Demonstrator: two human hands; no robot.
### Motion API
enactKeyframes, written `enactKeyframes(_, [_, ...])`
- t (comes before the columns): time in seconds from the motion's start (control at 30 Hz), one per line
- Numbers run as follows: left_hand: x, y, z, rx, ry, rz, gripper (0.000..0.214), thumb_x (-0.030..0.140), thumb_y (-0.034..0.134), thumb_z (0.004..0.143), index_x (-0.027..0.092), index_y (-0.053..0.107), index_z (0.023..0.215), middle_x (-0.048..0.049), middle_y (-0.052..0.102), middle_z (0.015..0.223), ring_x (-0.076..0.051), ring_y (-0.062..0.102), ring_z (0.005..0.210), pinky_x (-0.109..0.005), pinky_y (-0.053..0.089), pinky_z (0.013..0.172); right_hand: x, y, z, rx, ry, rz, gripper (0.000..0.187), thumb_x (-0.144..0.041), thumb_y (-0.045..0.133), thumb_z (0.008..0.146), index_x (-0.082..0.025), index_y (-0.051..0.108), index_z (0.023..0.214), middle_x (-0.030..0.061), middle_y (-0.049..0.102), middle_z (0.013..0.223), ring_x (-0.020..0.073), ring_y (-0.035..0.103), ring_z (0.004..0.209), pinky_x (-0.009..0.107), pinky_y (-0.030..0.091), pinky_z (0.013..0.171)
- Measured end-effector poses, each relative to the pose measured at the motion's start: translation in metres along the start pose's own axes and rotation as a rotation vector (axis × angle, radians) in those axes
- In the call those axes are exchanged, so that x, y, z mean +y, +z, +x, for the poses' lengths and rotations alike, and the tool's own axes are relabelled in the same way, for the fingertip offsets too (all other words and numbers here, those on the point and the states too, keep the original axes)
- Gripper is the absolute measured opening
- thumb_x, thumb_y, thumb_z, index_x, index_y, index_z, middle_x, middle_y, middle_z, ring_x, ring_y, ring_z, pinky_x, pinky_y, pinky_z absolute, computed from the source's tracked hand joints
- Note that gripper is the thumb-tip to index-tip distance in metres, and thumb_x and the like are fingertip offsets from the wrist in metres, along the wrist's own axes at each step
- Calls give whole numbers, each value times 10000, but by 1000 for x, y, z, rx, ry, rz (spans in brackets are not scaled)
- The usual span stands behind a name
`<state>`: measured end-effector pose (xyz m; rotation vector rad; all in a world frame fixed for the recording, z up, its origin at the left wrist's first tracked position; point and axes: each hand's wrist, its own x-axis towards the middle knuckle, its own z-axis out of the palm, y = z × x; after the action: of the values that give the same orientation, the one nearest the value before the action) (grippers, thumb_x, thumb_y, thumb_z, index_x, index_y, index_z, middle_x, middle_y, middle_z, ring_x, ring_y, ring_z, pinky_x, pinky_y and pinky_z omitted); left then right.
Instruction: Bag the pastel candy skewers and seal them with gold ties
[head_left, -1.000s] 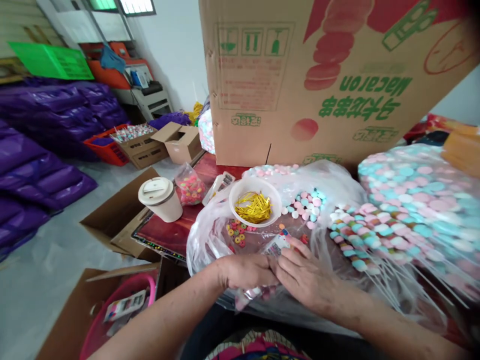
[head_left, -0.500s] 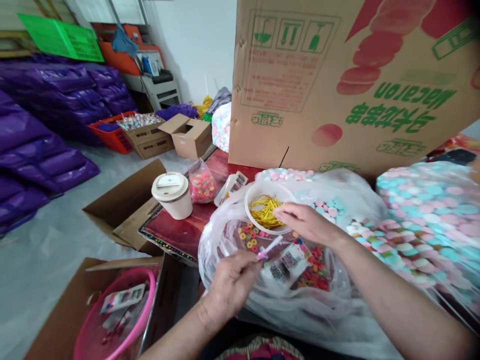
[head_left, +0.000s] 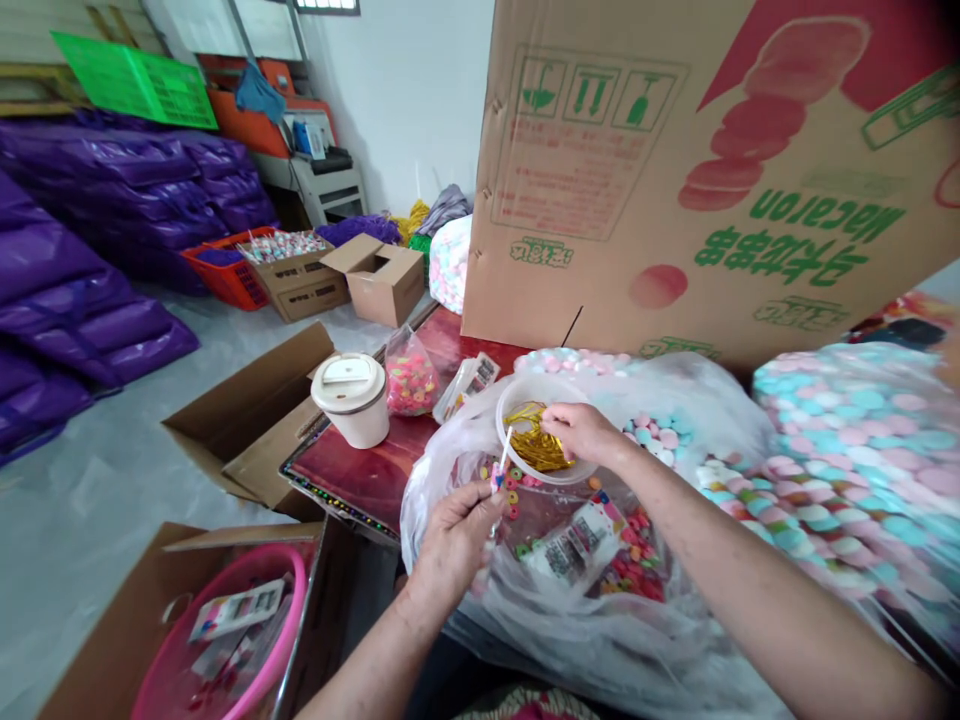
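My left hand [head_left: 459, 528] is closed in a pinch around the gathered neck of a small printed plastic wrapper with a white stick [head_left: 505, 452] pointing up out of it. The wrapper's lower part hangs blurred below my fingers. Over the white round tub [head_left: 501, 425], my right hand [head_left: 581, 432] has its fingertips pinched together among gold twist ties [head_left: 534, 448]. How many ties are between the fingers cannot be made out. Beneath both hands spreads a clear plastic bag [head_left: 442, 470] with colourful ring candies [head_left: 637, 560] and a printed packet [head_left: 576, 540] on them.
A white lidded cup [head_left: 358, 415] and a bag of pink ring candies [head_left: 411, 385] stand left on the red table [head_left: 337, 470]. A large cardboard box [head_left: 600, 220] blocks the back. Bagged pastel candies [head_left: 855, 420] lie right. A pink basket [head_left: 289, 620] sits in a carton lower left.
My left hand has turned the stick more upright and shifted slightly left and up. My right hand's fingers have curled in deeper among the ties. The view has tilted slightly.
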<state>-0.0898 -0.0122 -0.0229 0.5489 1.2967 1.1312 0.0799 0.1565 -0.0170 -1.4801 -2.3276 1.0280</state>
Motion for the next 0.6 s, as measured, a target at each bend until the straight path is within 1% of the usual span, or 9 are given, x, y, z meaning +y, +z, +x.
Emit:
enactKeyframes(0.07, [3,5,3,-27,10,-34,304,455,665,695,162,622,760,5,567,547,-69,412,344,-152,251,267,-4,-2,-6,18,27,103,266,-372,354,846,-196,515,729,-54,471,465,95,441,393,207,328,421])
enactKeyframes(0.17, [11,12,9,-32,15,-81,310,441,680,680,158,629,795,-10,592,578,-90,490,424,-134,265,300,-8,-1,-14,10,36,205,225,-353,389,831,-187,519,751,-47,505,477,85,448,385,198,355,418])
enactKeyframes(0.27, [22,23,18,-38,28,-104,326,411,693,672,163,630,875,6,596,601,-62,452,400,-131,256,315,-10,1,-14,28,52,236,143,-267,447,793,-177,552,755,-51,518,465,78,444,385,193,362,426])
enactKeyframes(0.4, [27,34,25,-70,21,-139,322,410,699,663,161,612,847,27,568,556,-48,399,363,-142,234,326,-7,1,-3,105,87,212,115,-230,501,766,-173,587,716,-72,475,422,73,414,361,190,312,399])
enactKeyframes(0.47, [24,33,25,-50,28,-162,320,417,700,657,152,617,816,23,563,550,-64,434,385,-154,246,337,-5,0,1,124,85,199,117,-226,517,761,-172,613,723,-74,486,439,77,442,378,192,328,413])
enactKeyframes(0.6, [16,25,24,-19,42,-194,296,410,696,648,143,632,760,-4,581,574,-101,515,473,-165,273,365,1,-7,5,125,108,178,148,-179,500,752,-167,640,796,-64,532,458,101,503,403,206,379,438])
